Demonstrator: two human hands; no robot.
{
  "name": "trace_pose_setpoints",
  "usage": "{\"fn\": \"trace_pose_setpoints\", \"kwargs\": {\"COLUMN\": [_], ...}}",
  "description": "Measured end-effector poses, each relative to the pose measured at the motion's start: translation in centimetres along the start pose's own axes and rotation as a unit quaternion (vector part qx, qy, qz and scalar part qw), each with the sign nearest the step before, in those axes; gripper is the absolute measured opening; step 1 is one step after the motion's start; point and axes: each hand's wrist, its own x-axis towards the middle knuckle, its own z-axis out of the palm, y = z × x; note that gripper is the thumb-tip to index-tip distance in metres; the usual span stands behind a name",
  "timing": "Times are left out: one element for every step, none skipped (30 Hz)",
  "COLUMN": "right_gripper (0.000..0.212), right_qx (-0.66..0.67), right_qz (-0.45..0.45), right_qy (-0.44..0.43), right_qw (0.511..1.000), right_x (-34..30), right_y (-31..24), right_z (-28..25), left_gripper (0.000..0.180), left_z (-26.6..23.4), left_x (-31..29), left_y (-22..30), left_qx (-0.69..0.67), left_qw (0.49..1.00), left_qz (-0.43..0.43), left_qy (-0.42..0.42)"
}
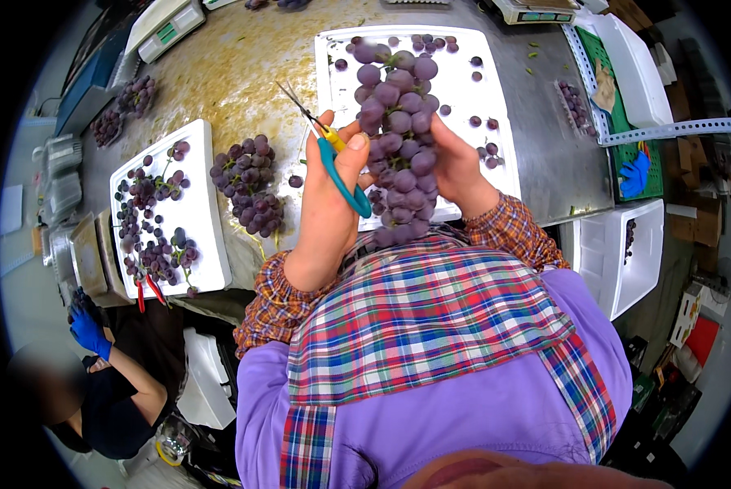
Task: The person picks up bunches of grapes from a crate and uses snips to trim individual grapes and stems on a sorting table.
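A large bunch of purple grapes (399,138) hangs upright in front of my chest, over a white foam tray (496,163). My right hand (461,167) is closed on the bunch from its right side, its thumb against the grapes. In my left hand (326,208) I hold scissors (338,173) with teal and yellow handles, their slim blades pointing up and away to the left. The fingertips of that hand reach behind the bunch, so I cannot see how firmly they touch it. Several loose grapes (476,77) lie on the tray around the bunch.
Another grape bunch (249,183) lies on the metal table (243,90) to my left. Beyond it, a second foam tray (206,244) carries small clusters and red-handled scissors (141,293). A co-worker's blue-gloved hand (90,332) holds dark grapes at lower left. Scales (165,28) stand at the back.
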Motion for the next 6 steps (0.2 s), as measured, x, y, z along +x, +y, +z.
{"fn": "trace_pose_setpoints", "kwargs": {"right_gripper": [0.064, 0.065, 0.066, 0.067, 0.068, 0.069], "right_qx": [0.026, 0.053, 0.080, 0.099, 0.119, 0.139], "right_qz": [0.025, 0.049, 0.073, 0.082, 0.090, 0.099], "right_qy": [0.000, -0.001, -0.001, -0.014, -0.027, -0.041], "right_qw": [0.999, 0.997, 0.994, 0.992, 0.988, 0.984], "right_x": [-0.1, -0.2, -0.2, -0.1, 0.0, 0.2], "right_y": [-0.4, -0.8, -1.0, -1.1, -1.1, -0.9], "right_z": [-0.9, -1.8, -2.6, -3.5, -4.3, -5.0], "left_gripper": [0.063, 0.063, 0.062, 0.061, 0.061, 0.061], "left_z": [0.4, 0.2, -0.2, -0.7, -1.1, -1.0], "left_x": [-0.2, -0.2, -0.2, -0.1, 0.1, 0.1], "left_y": [0.5, 0.5, 0.7, 1.0, 1.2, 1.1], "left_qx": [-0.013, -0.015, -0.016, -0.018, -0.014, -0.015], "left_qw": [1.000, 0.999, 0.998, 0.997, 0.995, 0.995], "left_qz": [0.012, -0.001, -0.014, -0.027, -0.039, -0.041], "left_qy": [-0.013, -0.032, -0.051, -0.069, -0.089, -0.091]}}
